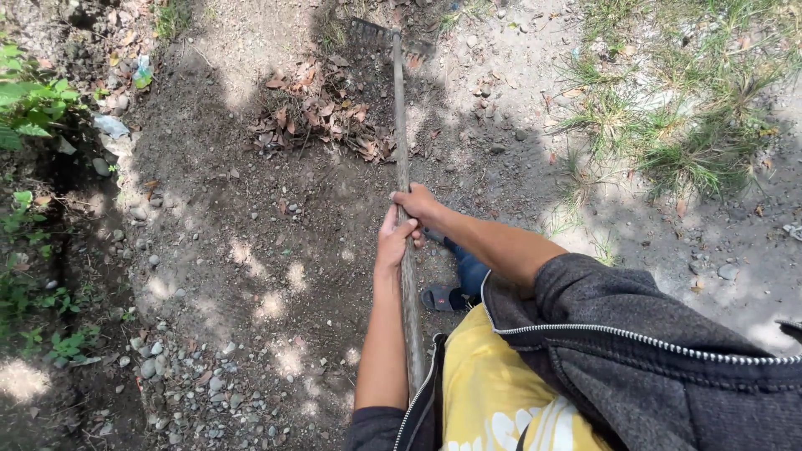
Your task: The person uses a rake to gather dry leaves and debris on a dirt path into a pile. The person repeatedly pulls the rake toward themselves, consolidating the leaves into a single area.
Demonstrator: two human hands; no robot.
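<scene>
The rake (pixel 402 159) is lying at a slant across the dirt, its long wooden handle running from beside the person's yellow shirt (pixel 489 392) up to the toothed metal head (pixel 372 35), which is resting on the ground at the far end, just beyond a pile of dry brown leaves (pixel 322 113). Both hands are gripping the handle partway along its length — the right hand (pixel 420 205) is clenching it from above, and the left hand (pixel 393 242) is wrapping around it just below, the two touching. The handle is looking stiff and weathered, probably rough rather than slippery, and the tool is likely moderate in weight with most of it sitting out at the head (so holding with the hands a little spread along the shaft would be giving better leverage). Beside the handle, on the right, a foot in a dark sandal (pixel 440 296) is showing under a blue trouser leg. Further right of the rake, tufts of grass (pixel 685 125) are growing out of sandy soil; to the left of it, loose grey pebbles (pixel 180 376) are scattering over the earth, and beyond them green leafy plants (pixel 25 100) are edging the ground — partly in shadow.
</scene>
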